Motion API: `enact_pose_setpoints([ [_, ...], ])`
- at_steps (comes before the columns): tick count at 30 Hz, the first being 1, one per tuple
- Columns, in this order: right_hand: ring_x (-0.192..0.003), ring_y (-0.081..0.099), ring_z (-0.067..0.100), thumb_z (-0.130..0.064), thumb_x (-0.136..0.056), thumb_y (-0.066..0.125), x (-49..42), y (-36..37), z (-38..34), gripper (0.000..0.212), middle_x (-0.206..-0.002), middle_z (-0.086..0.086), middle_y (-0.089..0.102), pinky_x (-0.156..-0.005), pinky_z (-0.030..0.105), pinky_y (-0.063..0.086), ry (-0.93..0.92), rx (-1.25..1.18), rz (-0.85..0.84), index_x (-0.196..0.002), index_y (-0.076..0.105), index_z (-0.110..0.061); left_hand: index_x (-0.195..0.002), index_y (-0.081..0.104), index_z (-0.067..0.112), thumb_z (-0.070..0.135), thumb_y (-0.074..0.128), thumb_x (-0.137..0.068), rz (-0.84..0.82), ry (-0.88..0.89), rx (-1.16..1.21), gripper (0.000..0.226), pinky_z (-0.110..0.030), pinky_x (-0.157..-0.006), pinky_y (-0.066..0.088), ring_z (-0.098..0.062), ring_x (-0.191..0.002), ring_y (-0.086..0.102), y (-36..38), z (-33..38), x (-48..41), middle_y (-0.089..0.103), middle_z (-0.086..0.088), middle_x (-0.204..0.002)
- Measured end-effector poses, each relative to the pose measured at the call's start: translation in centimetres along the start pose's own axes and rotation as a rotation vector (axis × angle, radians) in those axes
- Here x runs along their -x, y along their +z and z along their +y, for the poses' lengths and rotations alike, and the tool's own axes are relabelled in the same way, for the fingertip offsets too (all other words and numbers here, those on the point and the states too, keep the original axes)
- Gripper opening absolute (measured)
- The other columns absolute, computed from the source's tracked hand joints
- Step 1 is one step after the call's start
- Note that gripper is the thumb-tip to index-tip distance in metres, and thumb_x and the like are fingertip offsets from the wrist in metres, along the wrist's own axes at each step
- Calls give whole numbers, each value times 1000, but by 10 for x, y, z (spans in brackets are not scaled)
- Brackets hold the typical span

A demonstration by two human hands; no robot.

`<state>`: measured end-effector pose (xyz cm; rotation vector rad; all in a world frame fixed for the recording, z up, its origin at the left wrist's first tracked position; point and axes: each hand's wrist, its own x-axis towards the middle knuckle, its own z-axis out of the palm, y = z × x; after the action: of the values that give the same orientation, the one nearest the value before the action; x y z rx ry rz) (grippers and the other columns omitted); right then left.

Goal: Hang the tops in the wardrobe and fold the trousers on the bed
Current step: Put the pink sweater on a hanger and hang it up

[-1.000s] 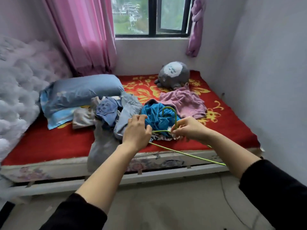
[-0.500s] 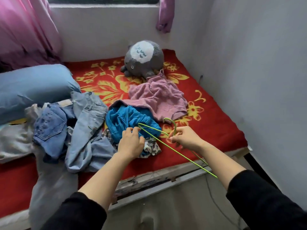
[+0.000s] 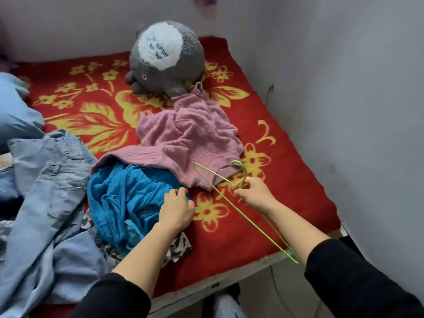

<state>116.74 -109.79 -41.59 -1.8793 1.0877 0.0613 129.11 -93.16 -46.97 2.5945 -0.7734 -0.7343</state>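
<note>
Right hand is closed around the neck of a thin green wire hanger, just under the hook. The hook points up and away, and the long bottom wire runs back past the right forearm and over the bed edge. Left hand is palm down on the crumpled bright-blue crinkled top, fingers curled into its near right edge. That looks like a grab, not a flat press.

The blue top lies on the red blanket with yellow flowers covering the bed, partly tucked under the wrinkled pink top. Pale-blue denim trousers are heaped to the left, touching the blue top. A black-and-white patterned garment pokes out from under the blue one. A grey-and-white round plush toy sits at the far end, touching the pink top. The wardrobe is not in view.

Step in hand, my read: getting the blue top onto the hanger.
- Lift the top clear of the pink one first so the two don't drag together.
- Find the neckline or hem opening before feeding the wire in, since the fabric is bunched and the opening isn't visible.
- Keep the grip at the hanger neck so the wire doesn't twist.
- Slide in one shoulder at a time.
- Watch the patterned piece underneath; it may come up with the top.
</note>
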Motion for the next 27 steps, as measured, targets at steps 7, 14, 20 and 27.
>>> enact_pose_setpoints([
  [7, -78, 60, 29, -10, -83, 63, -121, -28, 54, 8, -79, 13, 67, -68, 34, 40, 56, 35, 216, -88, 66, -5, -126, 47, 8, 21, 47, -89, -118, -53, -59, 39, -44, -99, 39, -35, -121, 39, 72, 35, -106, 45, -16, -130],
  [14, -90, 58, 33, -12, -85, 66, -175, 12, 125, 11, -90, 11, 60, -73, 31, 34, 116, 68, 266, -93, 62, -7, -129, 45, 9, 15, 56, -79, -138, 55, -299, 51, -43, -91, 44, -33, -127, 37, 127, 23, -167, 39, -13, -139],
  [20, -70, 47, 23, -32, -90, 63, -186, 77, 150, 21, -69, -1, 53, -62, 30, 26, 174, -6, 131, -78, 54, -17, -99, 53, 5, 10, 75, -54, -99, 193, -479, 51, -48, -86, 48, -46, -114, 51, 157, -18, -215, 56, -19, -119],
  [27, -64, 56, 20, -50, -85, 65, -213, 108, 122, 41, -59, 2, 58, -63, 34, 42, 288, -237, 193, -64, 61, -15, -76, 36, 20, 32, 59, -91, -78, 309, 85, 30, -40, -59, 39, -34, -69, 52, 127, -11, -212, 54, -7, -69],
])
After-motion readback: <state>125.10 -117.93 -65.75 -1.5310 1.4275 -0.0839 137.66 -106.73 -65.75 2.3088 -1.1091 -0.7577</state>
